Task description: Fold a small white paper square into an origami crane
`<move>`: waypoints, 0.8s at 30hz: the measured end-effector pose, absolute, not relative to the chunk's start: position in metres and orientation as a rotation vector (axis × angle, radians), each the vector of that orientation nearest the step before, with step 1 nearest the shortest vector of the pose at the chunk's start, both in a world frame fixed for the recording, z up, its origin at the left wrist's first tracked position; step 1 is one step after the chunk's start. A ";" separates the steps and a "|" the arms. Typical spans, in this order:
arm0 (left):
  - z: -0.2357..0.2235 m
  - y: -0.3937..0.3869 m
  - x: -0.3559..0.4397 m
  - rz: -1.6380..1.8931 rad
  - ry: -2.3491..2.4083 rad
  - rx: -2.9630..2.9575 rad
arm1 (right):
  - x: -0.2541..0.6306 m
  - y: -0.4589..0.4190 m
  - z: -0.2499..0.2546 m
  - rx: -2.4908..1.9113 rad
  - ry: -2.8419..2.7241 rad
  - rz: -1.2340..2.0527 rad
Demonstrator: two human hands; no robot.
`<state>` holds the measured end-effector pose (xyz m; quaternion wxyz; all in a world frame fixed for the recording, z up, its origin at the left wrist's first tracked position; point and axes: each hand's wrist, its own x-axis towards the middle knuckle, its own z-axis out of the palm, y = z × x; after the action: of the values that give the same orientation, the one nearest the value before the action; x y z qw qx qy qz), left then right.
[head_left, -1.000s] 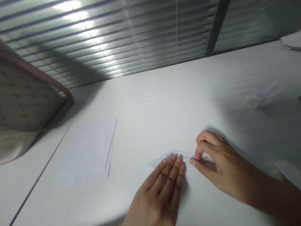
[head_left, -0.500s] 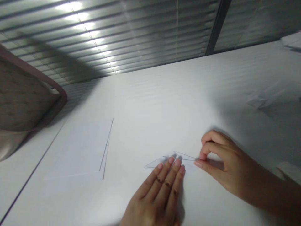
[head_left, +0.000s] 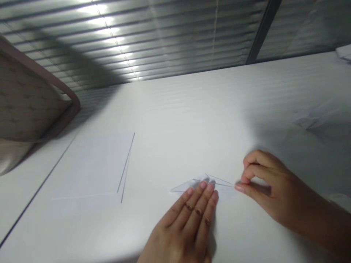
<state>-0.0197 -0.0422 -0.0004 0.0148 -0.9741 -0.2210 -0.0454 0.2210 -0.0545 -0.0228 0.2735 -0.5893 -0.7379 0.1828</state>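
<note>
The right hand [head_left: 268,186] is narrowed to a tight pinch, with the thumb and fingertips closed at the pointed end of a folded white paper [head_left: 222,190]. The left hand [head_left: 181,228] lies open and flat, its fingertips pressing on the middle of the paper, so the paper sits between the two hands on the white counter [head_left: 186,117]. Flat fingers like these pin the layers against sliding, and a light pinch right at the tip gives the most control; edges lined up before pressing make the sharpest creases. Farther left lies a flat sheet of paper [head_left: 93,168] with thin dark lines along one side. Off to the right sits another folded paper [head_left: 311,118]. Beyond the counter hang window blinds [head_left: 137,36], and a padded chair back [head_left: 27,95] stands at the left.
</note>
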 end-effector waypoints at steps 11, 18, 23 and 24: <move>0.001 -0.043 -0.020 -0.135 -0.703 -3.022 | 0.231 -0.045 -0.017 -1.668 -1.914 0.688; 0.000 -0.043 -0.019 -0.187 -0.724 -3.031 | 0.248 -0.041 -0.005 -1.578 -1.859 0.872; 0.000 -0.043 -0.019 -0.184 -0.703 -3.033 | 0.234 -0.041 -0.007 -1.558 -1.947 0.726; 0.000 -0.042 -0.020 -0.181 -0.697 -3.034 | 0.232 -0.041 -0.008 -1.550 -1.977 0.716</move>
<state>-0.0196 -0.0424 -0.0001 0.0115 -0.9729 -0.2236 -0.0582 0.2316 -0.0405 -0.0078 0.2615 -0.5728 -0.7305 0.2645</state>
